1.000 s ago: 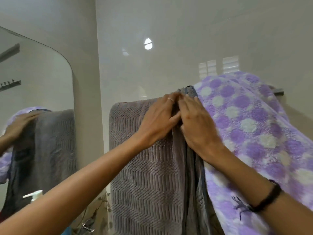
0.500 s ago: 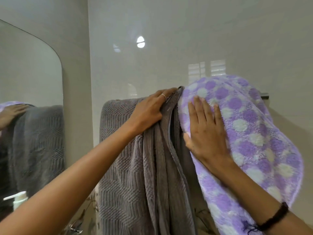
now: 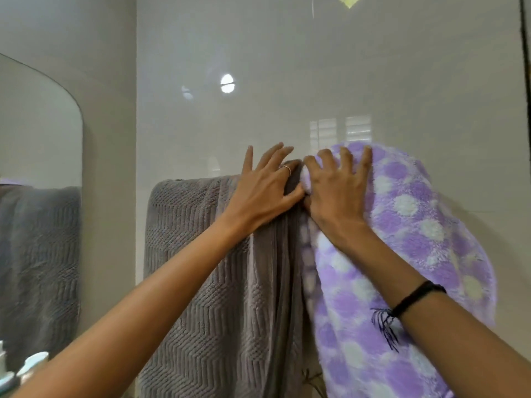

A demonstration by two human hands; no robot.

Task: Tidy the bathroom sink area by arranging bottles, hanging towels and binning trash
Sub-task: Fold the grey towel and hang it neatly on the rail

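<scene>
1. Reflecting grey cloth in a curved-edged mirror at far left, above pale bottle tops; no readable writing.
2. Hanging against glossy tile: a grey towel, ribbed in chevrons, bunching into folds at its right edge.
3. Spreading straight fingers over that bunched top: the left hand, ringed, no longer curling round the edge as half a second ago.
4. Clawing into the top of a fluffy purple-and-white dotted towel, just beside the grey one: the right hand, now higher, fingertips digging in rather than pressing flat.
</scene>
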